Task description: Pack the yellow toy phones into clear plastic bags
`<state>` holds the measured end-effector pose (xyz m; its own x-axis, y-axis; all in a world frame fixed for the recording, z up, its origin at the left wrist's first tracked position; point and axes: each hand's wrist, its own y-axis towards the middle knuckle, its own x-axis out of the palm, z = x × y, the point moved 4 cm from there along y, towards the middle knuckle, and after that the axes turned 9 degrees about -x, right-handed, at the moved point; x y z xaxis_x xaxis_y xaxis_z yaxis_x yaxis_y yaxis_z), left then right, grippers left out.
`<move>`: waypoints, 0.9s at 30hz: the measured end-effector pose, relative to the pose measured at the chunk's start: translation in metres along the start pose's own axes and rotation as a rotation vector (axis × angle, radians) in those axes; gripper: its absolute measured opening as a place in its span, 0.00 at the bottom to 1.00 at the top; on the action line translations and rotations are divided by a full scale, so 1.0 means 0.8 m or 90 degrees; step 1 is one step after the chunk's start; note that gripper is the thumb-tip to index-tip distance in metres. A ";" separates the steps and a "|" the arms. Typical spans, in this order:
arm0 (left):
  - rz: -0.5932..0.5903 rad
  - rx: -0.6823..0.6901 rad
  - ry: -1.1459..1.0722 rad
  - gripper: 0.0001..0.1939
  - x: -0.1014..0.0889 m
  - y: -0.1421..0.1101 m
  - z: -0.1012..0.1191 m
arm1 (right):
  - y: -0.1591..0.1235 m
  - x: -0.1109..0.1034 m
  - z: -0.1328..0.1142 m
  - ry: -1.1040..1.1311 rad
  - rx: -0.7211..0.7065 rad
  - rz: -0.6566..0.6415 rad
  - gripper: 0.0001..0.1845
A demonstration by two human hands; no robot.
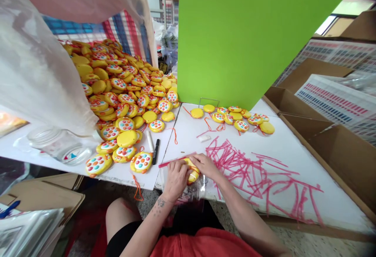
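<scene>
My left hand (176,177) and my right hand (207,165) meet at the table's front edge over a clear plastic bag (190,190) with a red strip along its top. Between them sits a yellow round toy (193,174), partly inside the bag. Both hands have their fingers curled around the bag and toy. A big heap of the same yellow toys with coloured buttons (123,88) fills the left of the table. A smaller group of these toys (235,116) lies at the back, under the green board.
A green board (241,34) stands upright at the back. A black marker (155,151) and a white stick lie beside the heap. A clear jar (58,145) and a large plastic bag (32,65) are at left. Open cardboard boxes (331,147) stand at right. Red scribbles (258,171) cover the white table.
</scene>
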<state>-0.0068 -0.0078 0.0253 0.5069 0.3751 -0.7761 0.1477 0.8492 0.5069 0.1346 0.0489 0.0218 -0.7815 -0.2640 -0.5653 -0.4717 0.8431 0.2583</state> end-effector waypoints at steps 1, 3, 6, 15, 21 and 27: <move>0.007 -0.002 -0.018 0.06 -0.003 0.001 0.001 | 0.001 0.002 -0.003 -0.038 -0.023 -0.011 0.18; 0.001 -0.010 -0.059 0.06 -0.005 0.003 0.002 | 0.001 -0.006 -0.006 -0.121 -0.037 0.021 0.19; -0.033 -0.040 -0.115 0.07 -0.003 0.006 -0.002 | -0.010 -0.034 -0.002 -0.226 0.064 0.109 0.20; -0.149 -0.111 -0.230 0.06 0.005 0.017 -0.013 | -0.043 -0.019 -0.003 -0.131 0.157 0.061 0.21; -0.233 -0.126 -0.255 0.10 -0.017 0.032 0.003 | -0.035 -0.009 -0.020 0.012 0.130 0.197 0.22; 0.002 -0.287 -0.362 0.21 -0.043 0.021 -0.020 | -0.033 -0.014 -0.041 0.223 0.096 0.272 0.23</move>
<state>-0.0354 0.0000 0.0544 0.8884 0.2305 -0.3971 -0.1568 0.9652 0.2093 0.1424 0.0142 0.0468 -0.9908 -0.0031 -0.1352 -0.0409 0.9599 0.2774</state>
